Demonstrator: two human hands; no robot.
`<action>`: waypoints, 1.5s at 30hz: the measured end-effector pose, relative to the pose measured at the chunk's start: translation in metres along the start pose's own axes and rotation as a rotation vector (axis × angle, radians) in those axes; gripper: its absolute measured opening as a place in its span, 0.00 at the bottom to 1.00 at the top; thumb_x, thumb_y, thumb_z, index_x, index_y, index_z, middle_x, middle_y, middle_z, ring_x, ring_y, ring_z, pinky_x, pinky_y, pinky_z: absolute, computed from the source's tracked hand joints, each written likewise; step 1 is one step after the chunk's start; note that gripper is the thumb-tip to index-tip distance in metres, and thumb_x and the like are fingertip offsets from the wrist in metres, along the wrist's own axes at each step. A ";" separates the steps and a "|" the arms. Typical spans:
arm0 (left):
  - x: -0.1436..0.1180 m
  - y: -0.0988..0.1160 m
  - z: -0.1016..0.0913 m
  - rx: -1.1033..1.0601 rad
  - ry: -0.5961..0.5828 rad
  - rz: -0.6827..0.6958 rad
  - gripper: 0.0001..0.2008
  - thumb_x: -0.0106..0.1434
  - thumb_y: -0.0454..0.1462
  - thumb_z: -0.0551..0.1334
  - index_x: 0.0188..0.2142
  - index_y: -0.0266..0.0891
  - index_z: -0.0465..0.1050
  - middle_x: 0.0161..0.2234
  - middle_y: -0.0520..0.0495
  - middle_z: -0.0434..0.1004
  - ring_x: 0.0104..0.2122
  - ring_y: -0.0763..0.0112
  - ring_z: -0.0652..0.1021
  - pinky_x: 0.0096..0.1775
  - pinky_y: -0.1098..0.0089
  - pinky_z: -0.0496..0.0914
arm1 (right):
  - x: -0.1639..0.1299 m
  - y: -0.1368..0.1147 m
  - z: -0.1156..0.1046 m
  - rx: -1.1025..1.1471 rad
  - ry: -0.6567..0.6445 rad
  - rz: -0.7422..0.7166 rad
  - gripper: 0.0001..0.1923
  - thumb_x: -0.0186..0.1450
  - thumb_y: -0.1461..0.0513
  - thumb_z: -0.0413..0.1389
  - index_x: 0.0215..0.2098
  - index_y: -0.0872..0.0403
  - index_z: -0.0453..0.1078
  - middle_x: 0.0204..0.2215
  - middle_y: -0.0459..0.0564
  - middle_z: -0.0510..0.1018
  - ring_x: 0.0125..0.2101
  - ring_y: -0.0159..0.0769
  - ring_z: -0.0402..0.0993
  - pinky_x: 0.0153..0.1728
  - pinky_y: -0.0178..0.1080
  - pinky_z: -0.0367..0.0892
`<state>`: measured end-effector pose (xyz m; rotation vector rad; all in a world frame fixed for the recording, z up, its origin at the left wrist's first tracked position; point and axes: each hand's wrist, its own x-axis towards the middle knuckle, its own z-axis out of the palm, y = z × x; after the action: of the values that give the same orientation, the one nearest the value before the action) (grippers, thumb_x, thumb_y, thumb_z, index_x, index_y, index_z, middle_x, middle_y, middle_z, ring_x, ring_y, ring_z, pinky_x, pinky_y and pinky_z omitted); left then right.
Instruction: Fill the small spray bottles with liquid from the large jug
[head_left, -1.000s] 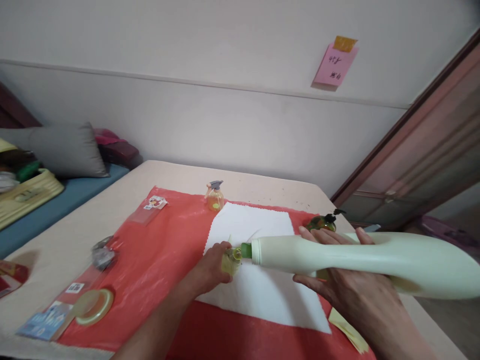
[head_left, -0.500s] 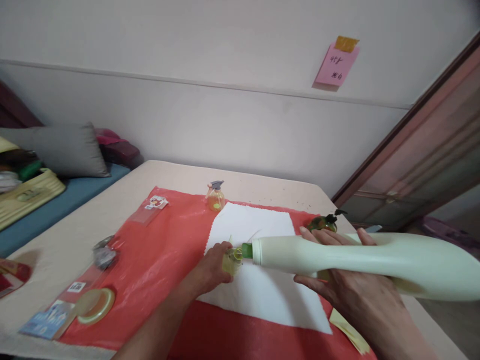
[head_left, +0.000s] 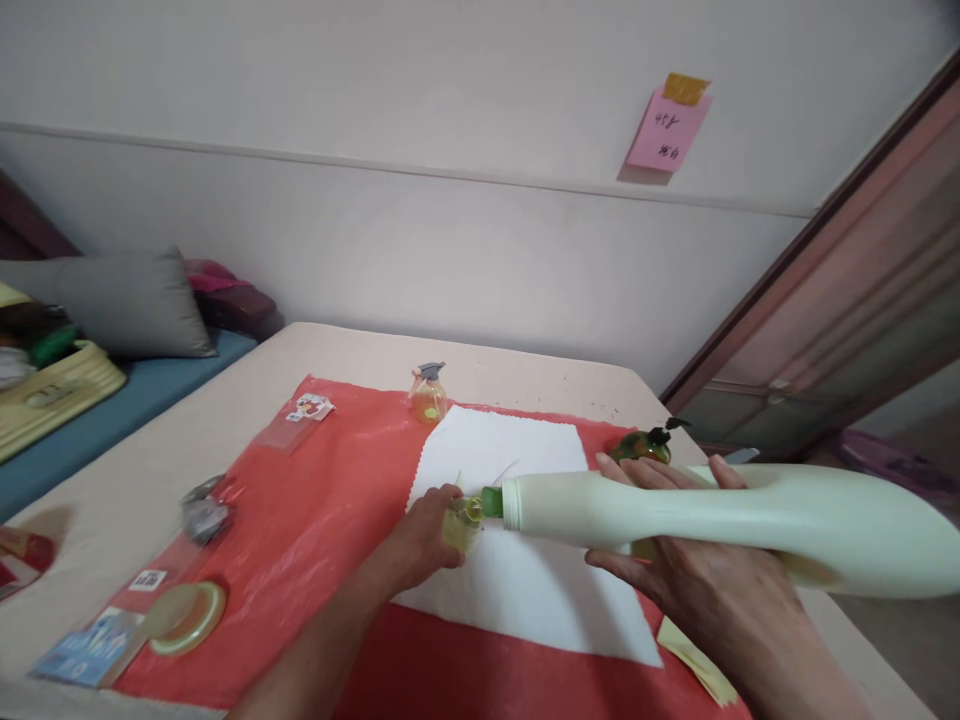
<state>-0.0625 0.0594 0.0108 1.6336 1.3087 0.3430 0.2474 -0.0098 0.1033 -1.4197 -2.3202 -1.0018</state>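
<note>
A large pale bottle (head_left: 712, 515) is gripped on its side by the right hand (head_left: 697, 590), spout meeting a small yellow bottle (head_left: 463, 522) clasped by the left hand (head_left: 420, 540) on the white cloth (head_left: 517, 590). Decanting appears under way. Steady tilt and alignment are likely needed.

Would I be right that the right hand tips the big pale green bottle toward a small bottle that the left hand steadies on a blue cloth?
Not quite: the cloth is white, lying on a red sheet, as the head view shows. Otherwise yes: the right hand tips the big pale green bottle toward the small bottle steadied by the left hand.
</note>
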 end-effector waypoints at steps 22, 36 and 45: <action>-0.001 0.001 0.000 0.012 0.008 0.012 0.40 0.53 0.33 0.69 0.65 0.43 0.63 0.63 0.39 0.69 0.56 0.53 0.73 0.54 0.60 0.69 | -0.005 0.008 0.007 -0.055 0.036 -0.082 0.36 0.75 0.44 0.52 0.72 0.57 0.62 0.56 0.61 0.80 0.57 0.52 0.75 0.74 0.64 0.44; -0.002 0.002 0.000 0.011 0.008 -0.005 0.40 0.52 0.33 0.69 0.65 0.45 0.64 0.63 0.41 0.69 0.57 0.51 0.72 0.55 0.59 0.70 | -0.005 0.006 0.005 -0.033 0.024 -0.057 0.36 0.75 0.45 0.53 0.73 0.56 0.62 0.56 0.60 0.80 0.57 0.54 0.76 0.72 0.64 0.50; -0.003 0.000 0.001 -0.014 0.009 -0.001 0.42 0.52 0.34 0.69 0.67 0.45 0.62 0.63 0.41 0.69 0.59 0.50 0.71 0.58 0.57 0.68 | -0.004 0.007 0.004 -0.035 0.028 -0.078 0.34 0.76 0.46 0.51 0.73 0.56 0.61 0.57 0.59 0.80 0.57 0.51 0.76 0.75 0.63 0.44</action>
<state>-0.0629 0.0566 0.0111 1.6215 1.3107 0.3586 0.2558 -0.0084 0.1013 -1.3290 -2.3655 -1.0814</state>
